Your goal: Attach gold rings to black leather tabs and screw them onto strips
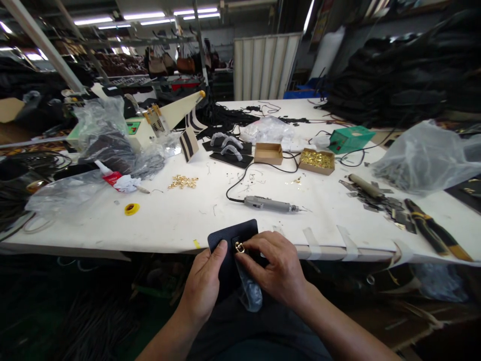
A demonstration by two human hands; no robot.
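Note:
My left hand (pixel 205 281) holds a dark leather panel (pixel 228 235) by its left side, thumb lying on the face. Thumb and forefinger of my right hand (pixel 280 265) pinch a small gold metal fitting (pixel 239 246) against the panel. Below the fitting hangs a strip wrapped in clear plastic (pixel 251 291). The panel is tilted up just in front of the table edge. Beyond it a grey electric screwdriver (pixel 268 203) lies on the table, its cable running back.
On the white table (pixel 188 220) are gold fittings (pixel 183 181), yellow tape (pixel 131 208), a box of gold pieces (pixel 316 160), an open cardboard box (pixel 268 153) and a green device (pixel 351 139). Pliers (pixel 432 228) and metal plates lie at the right, beside a plastic bag (pixel 428 155).

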